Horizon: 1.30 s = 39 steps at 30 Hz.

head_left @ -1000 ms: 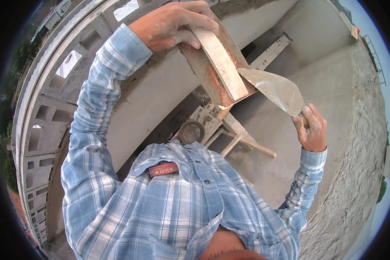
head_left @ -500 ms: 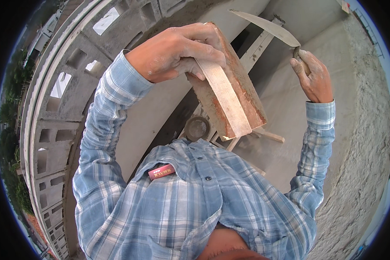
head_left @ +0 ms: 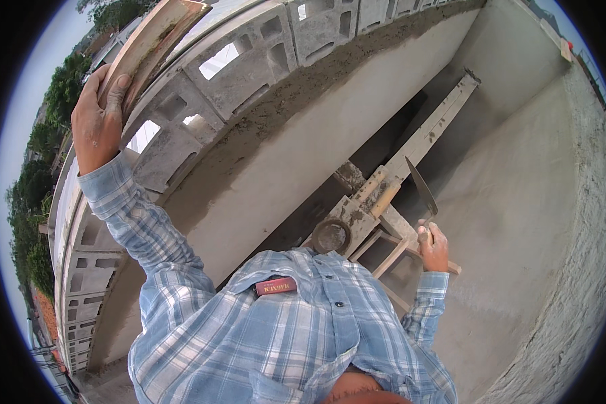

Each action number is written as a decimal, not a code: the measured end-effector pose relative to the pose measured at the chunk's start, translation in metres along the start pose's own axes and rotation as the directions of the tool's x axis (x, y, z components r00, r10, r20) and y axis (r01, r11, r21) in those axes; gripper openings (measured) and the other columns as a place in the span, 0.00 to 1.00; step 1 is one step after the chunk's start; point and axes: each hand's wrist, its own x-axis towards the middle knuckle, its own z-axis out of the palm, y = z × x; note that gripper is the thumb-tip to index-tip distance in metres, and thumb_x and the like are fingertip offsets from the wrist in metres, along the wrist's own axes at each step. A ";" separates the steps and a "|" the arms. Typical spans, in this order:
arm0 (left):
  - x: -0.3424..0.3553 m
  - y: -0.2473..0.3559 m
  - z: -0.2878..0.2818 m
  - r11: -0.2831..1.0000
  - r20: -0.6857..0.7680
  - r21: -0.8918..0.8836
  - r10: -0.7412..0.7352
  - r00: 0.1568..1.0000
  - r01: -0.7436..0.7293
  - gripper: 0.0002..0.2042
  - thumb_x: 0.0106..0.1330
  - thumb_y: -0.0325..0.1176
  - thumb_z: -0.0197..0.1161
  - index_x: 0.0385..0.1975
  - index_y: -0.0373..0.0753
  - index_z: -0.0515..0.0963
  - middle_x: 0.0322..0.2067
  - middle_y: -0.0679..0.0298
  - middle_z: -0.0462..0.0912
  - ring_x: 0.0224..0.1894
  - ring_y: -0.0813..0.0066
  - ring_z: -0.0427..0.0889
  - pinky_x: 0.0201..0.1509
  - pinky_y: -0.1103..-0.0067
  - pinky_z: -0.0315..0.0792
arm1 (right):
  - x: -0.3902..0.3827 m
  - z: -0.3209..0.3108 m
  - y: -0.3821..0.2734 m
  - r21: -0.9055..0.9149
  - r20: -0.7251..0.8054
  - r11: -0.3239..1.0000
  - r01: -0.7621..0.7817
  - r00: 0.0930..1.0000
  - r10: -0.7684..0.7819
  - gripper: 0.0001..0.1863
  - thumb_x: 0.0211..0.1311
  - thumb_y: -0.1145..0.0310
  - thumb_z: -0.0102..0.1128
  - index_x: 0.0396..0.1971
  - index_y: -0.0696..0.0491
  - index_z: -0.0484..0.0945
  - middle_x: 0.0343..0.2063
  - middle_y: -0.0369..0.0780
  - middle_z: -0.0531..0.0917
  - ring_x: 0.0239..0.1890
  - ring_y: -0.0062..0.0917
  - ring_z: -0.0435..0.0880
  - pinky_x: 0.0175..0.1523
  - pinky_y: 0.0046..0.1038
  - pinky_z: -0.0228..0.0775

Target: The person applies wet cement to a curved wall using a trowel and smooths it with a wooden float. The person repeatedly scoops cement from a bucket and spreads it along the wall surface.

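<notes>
My left hand (head_left: 99,124) is raised at the upper left, its fingers closed round a wooden float (head_left: 148,50). The float is held against or just in front of the top of the pierced block wall (head_left: 242,67); I cannot tell whether it touches. Its far end passes out of the picture. Lower and to the right, my right hand (head_left: 434,248) grips a pointed trowel (head_left: 421,187) by its handle. The trowel's thin metal blade points up and away, above the plank and apart from the walls. No mortar load shows on the blade.
Dark, rough mortar (head_left: 276,111) runs in a band below the blocks. A mortar-stained plank (head_left: 438,121) stretches away below me. A round bucket (head_left: 331,236) stands near my chest, beside a wooden frame (head_left: 390,259). A rough-edged wall (head_left: 552,269) rises at the right.
My left hand has carried the float from in front of my chest to the block wall at upper left. My right hand, with the trowel, has dropped lower and nearer my body. The view has shifted.
</notes>
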 end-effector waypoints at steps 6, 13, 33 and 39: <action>0.000 -0.063 -0.007 0.986 0.231 0.147 -0.115 0.966 0.082 0.19 0.69 0.44 0.62 0.53 0.38 0.79 0.43 0.53 0.86 0.46 0.63 0.85 0.54 0.70 0.74 | -0.024 0.064 0.040 -0.003 0.098 0.999 -0.053 0.994 0.053 0.29 0.66 0.45 0.59 0.47 0.59 0.79 0.28 0.46 0.82 0.26 0.35 0.83 0.34 0.34 0.74; 0.003 -0.050 -0.015 0.985 0.295 0.162 -0.099 0.950 0.053 0.20 0.65 0.38 0.67 0.55 0.39 0.79 0.43 0.52 0.86 0.46 0.61 0.85 0.54 0.69 0.75 | -0.002 0.069 0.045 -0.180 0.215 0.975 0.126 0.973 -0.086 0.30 0.64 0.44 0.59 0.48 0.59 0.78 0.42 0.53 0.83 0.47 0.54 0.79 0.51 0.46 0.71; 0.025 -0.106 -0.008 0.989 0.392 0.009 -0.139 0.910 0.147 0.25 0.69 0.47 0.64 0.58 0.33 0.76 0.44 0.53 0.85 0.47 0.68 0.83 0.56 0.74 0.72 | -0.010 0.049 0.060 -0.219 0.118 0.973 0.068 0.992 -0.043 0.24 0.63 0.48 0.60 0.42 0.56 0.76 0.37 0.54 0.83 0.45 0.54 0.80 0.48 0.50 0.71; 0.026 -0.106 -0.027 0.986 0.295 0.127 -0.141 0.945 0.108 0.28 0.68 0.49 0.64 0.61 0.36 0.74 0.50 0.52 0.82 0.52 0.63 0.81 0.60 0.69 0.71 | -0.007 0.057 0.082 -0.203 0.199 0.979 0.022 0.980 0.019 0.30 0.62 0.46 0.58 0.51 0.58 0.77 0.45 0.56 0.83 0.50 0.53 0.80 0.56 0.47 0.70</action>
